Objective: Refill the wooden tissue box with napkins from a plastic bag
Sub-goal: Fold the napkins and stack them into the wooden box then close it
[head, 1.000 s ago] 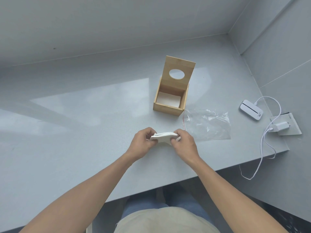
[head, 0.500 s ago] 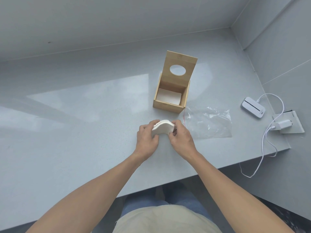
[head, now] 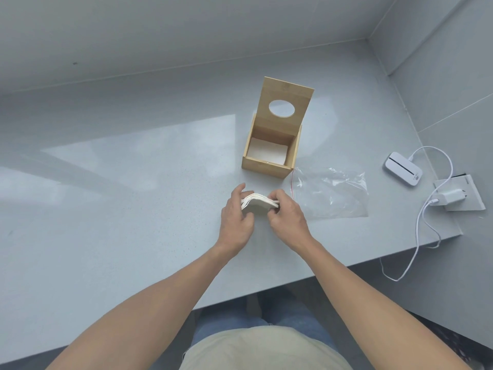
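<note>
Napkins, a small white stack, sat dead centre of the frame, pinched at both ends and bowed upward in the middle. On the stack's left end the left hand had its grip closed, fingers curled over the far edge and thumb tucked near. At the right end the right hand matched it, grip shut tight on the napkins with fingertips pressed on that edge. Both hands were low over the grey table; whether the stack touched the surface could not be told.

Just above them in the frame stood the wooden box, lid tipped up and open, its oval hole facing the camera, and something white lay flat on the bottom inside. Right of the hands, the clear plastic bag lay flat and crumpled on the table, close beside the box's lower right corner. Far right, a white device and a plugged-in charger trailed a white cable over the table edge.
</note>
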